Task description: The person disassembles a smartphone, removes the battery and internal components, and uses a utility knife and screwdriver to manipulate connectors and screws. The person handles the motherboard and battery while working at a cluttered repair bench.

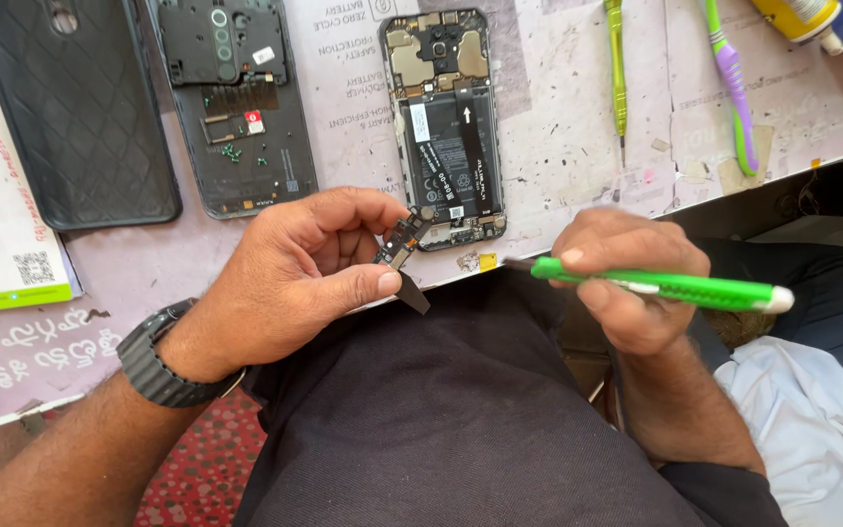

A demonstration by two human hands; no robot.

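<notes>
My left hand point(295, 273) pinches a small black circuit part with a flat ribbon point(404, 256) between thumb and fingers, just below the opened phone. My right hand point(626, 278) grips a bright green cutter knife point(665, 285), its tip pointing left toward the small part, a short gap away. The opened phone point(446, 127) lies back-up on the table above both hands, with its black battery, flex cable and boards exposed. A dark watch sits on my left wrist.
A black inner back frame point(236, 98) and a quilted black phone case point(75, 107) lie at the upper left. A green screwdriver point(618, 68) and a green-purple toothbrush point(734, 88) lie at the upper right. The table edge runs above my lap; a white cloth point(802, 420) lies at the lower right.
</notes>
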